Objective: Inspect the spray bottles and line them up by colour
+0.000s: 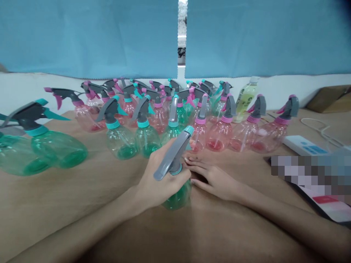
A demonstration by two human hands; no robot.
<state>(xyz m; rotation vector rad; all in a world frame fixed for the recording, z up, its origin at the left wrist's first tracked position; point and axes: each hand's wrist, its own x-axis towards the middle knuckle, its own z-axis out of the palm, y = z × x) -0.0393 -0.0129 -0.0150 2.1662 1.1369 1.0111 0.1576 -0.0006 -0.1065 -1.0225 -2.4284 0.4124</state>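
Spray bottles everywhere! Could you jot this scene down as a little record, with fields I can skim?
Left grip: closed around the neck of a green spray bottle
Right grip: fingers loosely spread beside that bottle; contact unclear
Held bottle's head: grey, with a teal nozzle tip
Beyond the hands: pink bottles with pink collars, other green bottles with teal collars
Right side: white cable
Surface: brown table
Backdrop: blue cloth

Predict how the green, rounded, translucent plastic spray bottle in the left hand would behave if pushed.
The spray bottle may tip under its overhanging grey trigger head. Its smooth, glossy body could feel slippery; the translucent plastic probably flexes.
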